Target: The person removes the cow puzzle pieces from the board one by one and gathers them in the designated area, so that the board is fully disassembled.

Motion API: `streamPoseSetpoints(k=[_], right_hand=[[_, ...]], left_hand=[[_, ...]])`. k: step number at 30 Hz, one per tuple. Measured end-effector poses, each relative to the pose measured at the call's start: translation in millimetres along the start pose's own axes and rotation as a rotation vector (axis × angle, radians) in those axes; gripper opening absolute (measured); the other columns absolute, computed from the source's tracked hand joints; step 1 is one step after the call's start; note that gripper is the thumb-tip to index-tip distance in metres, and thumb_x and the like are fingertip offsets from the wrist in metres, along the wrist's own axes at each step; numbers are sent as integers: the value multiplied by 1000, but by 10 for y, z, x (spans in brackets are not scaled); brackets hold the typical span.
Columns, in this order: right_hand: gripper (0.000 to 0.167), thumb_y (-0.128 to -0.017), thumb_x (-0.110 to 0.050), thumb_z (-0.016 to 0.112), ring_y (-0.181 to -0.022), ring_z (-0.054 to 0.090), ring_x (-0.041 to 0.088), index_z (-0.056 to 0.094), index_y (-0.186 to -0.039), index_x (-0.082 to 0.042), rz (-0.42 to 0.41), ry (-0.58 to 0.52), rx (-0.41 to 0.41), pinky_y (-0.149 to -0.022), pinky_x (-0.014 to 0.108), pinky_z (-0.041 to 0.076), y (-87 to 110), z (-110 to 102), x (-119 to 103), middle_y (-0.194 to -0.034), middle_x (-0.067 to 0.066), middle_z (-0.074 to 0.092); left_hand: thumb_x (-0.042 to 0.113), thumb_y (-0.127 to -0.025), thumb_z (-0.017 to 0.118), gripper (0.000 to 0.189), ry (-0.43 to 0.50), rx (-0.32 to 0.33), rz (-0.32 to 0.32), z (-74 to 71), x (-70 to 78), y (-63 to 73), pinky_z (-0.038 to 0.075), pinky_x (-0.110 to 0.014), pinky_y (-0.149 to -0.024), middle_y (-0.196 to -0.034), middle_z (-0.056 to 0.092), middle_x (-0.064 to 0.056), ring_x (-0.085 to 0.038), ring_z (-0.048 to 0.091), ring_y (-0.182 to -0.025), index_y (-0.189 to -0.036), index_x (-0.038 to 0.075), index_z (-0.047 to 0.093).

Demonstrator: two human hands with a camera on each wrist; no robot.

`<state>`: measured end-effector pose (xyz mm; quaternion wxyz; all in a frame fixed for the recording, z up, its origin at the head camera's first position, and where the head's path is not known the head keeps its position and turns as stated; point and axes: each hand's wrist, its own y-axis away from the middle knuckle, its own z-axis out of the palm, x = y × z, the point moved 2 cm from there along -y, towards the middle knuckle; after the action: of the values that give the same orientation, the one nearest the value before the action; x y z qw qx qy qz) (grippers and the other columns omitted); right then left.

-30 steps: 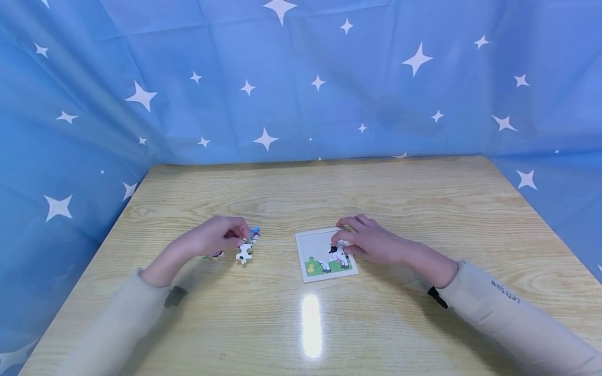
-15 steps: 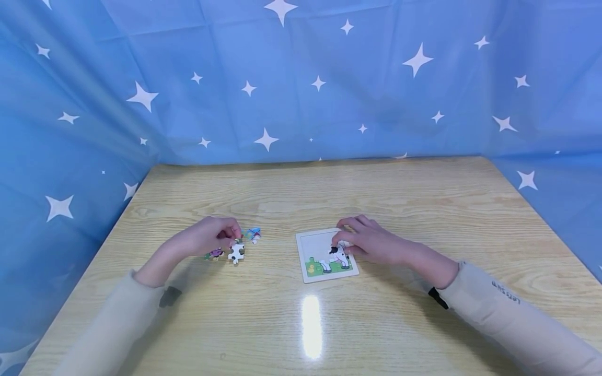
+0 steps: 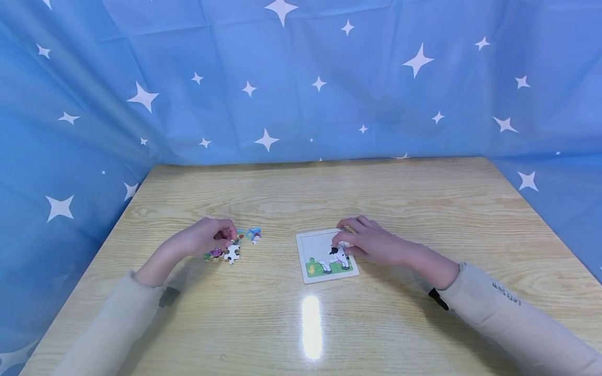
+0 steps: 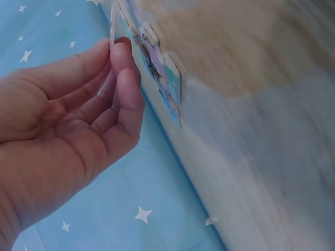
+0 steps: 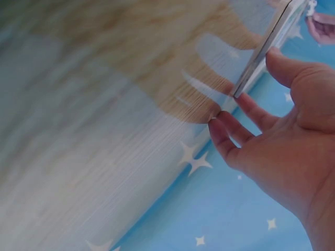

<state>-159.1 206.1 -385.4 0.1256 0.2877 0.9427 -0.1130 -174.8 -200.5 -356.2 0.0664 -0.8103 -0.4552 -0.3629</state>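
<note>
My left hand (image 3: pixel 207 236) pinches a white jigsaw piece (image 3: pixel 232 253) with dark patches between thumb and fingertips; in the left wrist view the piece (image 4: pixel 113 23) shows edge-on. Right by that hand lie loose pieces, a purple one (image 3: pixel 216 253) and a blue one (image 3: pixel 254 234), partly hidden. A square puzzle tray (image 3: pixel 329 278) lies in the middle of the table. Along its bottom several fitted pieces show a cow (image 3: pixel 340 257) and green grass. Over the tray's upper right corner rests my right hand (image 3: pixel 369 241); in the right wrist view its thumb touches the tray's edge (image 5: pixel 261 52).
The wooden table (image 3: pixel 404 193) reaches back to a blue star-printed cloth (image 3: pixel 291 94), which also hangs at both sides. A bright reflection lies on the tabletop in front of the tray.
My left hand has moved left with the white piece, uncovering more of the loose pieces. The right hand and the tray have stayed in place.
</note>
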Motion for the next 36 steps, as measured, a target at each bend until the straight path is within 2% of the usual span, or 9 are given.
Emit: streamPoseSetpoints(k=[5, 16, 22, 25, 28, 32, 36], right_hand=[[26, -107, -7, 73, -128, 55, 44, 67, -125, -23, 34, 11, -31, -100, 64, 50, -8, -15, -31, -146, 19, 59], [26, -107, -7, 73, -127, 55, 43, 67, -126, -24, 30, 17, -33, -98, 63, 51, -11, -10, -27, -145, 18, 58], [27, -107, -9, 73, -123, 55, 42, 65, -128, -23, -29, 15, 17, -93, 61, 51, 3, 57, 60, -143, 18, 58], [27, -106, -9, 74, -121, 55, 41, 65, -127, -24, -48, 21, 33, -91, 61, 51, 9, 79, 90, -142, 18, 58], [25, -108, -9, 73, -123, 55, 41, 65, -127, -24, -24, 21, 10, -94, 60, 51, 2, 58, 62, -143, 17, 58], [25, -107, -9, 73, -126, 55, 42, 66, -125, -24, 14, 14, -26, -97, 61, 50, -9, 0, -9, -145, 18, 58], [25, -108, -12, 73, -124, 55, 41, 65, -127, -26, -25, 18, 17, -94, 60, 50, 19, 91, 107, -144, 16, 57]], left_hand=[[-12, -104, 63, 9, 8, -8, -23, 14, -19, -19, 52, -31, -70, -91, 68, -8, -17, 61, -75, -107, -4, 65], [-11, -105, 62, 8, 46, -23, -74, 34, -20, -23, 49, -30, -65, -88, 66, -8, -17, 57, -68, -106, -3, 63], [-10, -106, 62, 7, 53, -10, -96, 30, -16, -14, 48, -32, -66, -88, 66, -8, -18, 56, -68, -107, -4, 63], [-10, -105, 63, 7, 41, 1, -92, 25, -8, -14, 49, -34, -68, -88, 67, -8, -18, 57, -70, -108, -3, 64], [-9, -105, 65, 7, 9, 10, -80, 26, 33, -16, 50, -35, -71, -90, 68, -9, -18, 57, -71, -109, -3, 65], [-7, -103, 67, 7, -58, 28, -45, 51, 158, -17, 51, -33, -71, -93, 70, -9, -17, 58, -71, -109, -2, 66], [-5, -103, 68, 6, -79, 40, -16, 82, 231, -49, 50, -31, -68, -94, 71, -9, -15, 58, -70, -108, -1, 67]])
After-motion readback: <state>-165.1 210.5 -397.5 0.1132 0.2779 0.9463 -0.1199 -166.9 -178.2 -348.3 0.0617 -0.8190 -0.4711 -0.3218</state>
